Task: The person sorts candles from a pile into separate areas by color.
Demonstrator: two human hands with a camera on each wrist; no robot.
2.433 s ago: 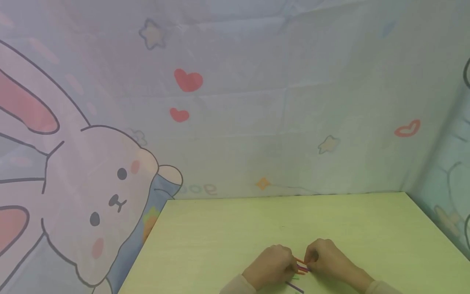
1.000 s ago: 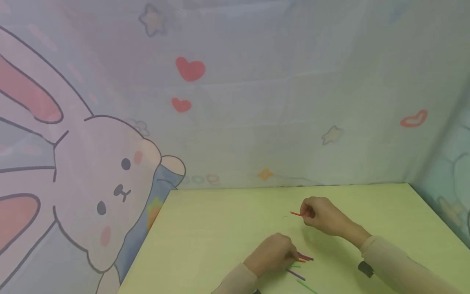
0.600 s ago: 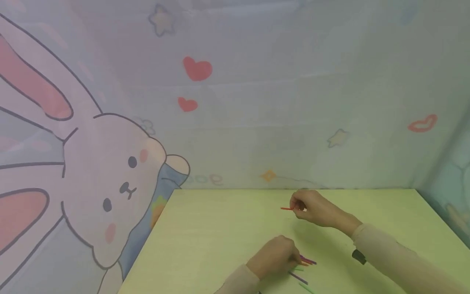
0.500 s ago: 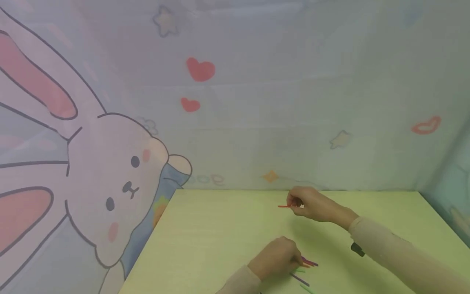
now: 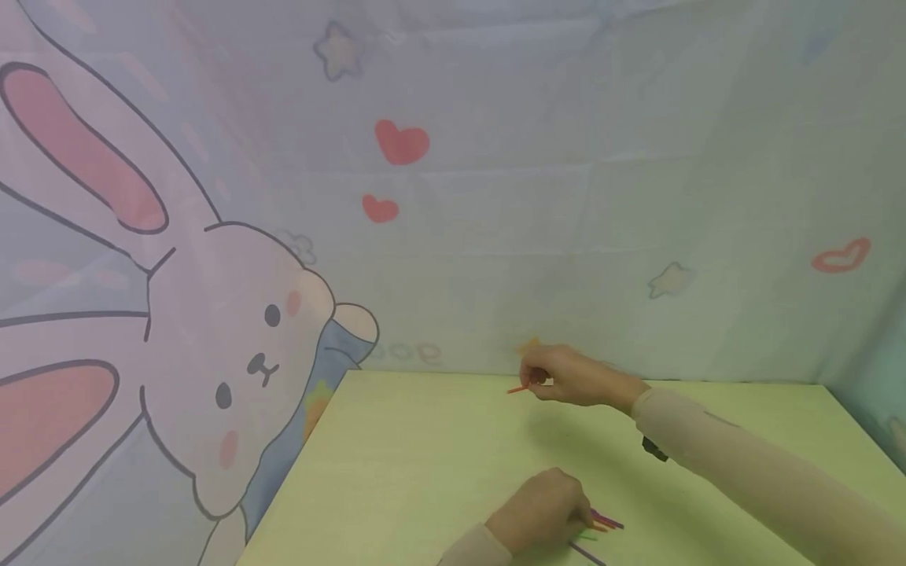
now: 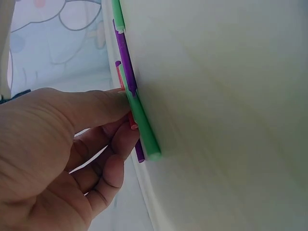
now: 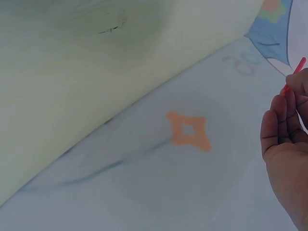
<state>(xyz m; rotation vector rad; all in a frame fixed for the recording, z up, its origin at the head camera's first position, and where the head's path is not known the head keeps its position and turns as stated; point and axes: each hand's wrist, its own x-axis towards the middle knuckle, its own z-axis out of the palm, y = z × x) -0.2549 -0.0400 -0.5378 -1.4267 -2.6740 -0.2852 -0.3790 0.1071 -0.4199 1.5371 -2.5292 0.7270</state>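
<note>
Held out over the far side of the table, my right hand (image 5: 562, 373) pinches a thin red stick (image 5: 517, 389) between thumb and forefinger. The same stick shows beside the fingertips at the right edge of the right wrist view. Low on the table, my left hand (image 5: 543, 509) has curled fingers on the ends of a small cluster of purple and red-orange sticks (image 5: 610, 522). In the left wrist view its thumb and fingers close around a red stick (image 6: 134, 120), partly behind a green stick (image 6: 147, 127). A purple stick (image 6: 127, 62) lies beyond.
Another purple stick (image 5: 587, 553) lies on the pale yellow table (image 5: 410, 440) near the front edge of view. A printed cloth (image 5: 481, 259) with a rabbit and hearts hangs behind the table's back edge. Dark marks (image 7: 111, 29) show on the tabletop.
My right hand has left the cluster with the red stick, moving up toward the table's back edge and then leftward. My left hand stays by the cluster. The head view has shifted slightly.
</note>
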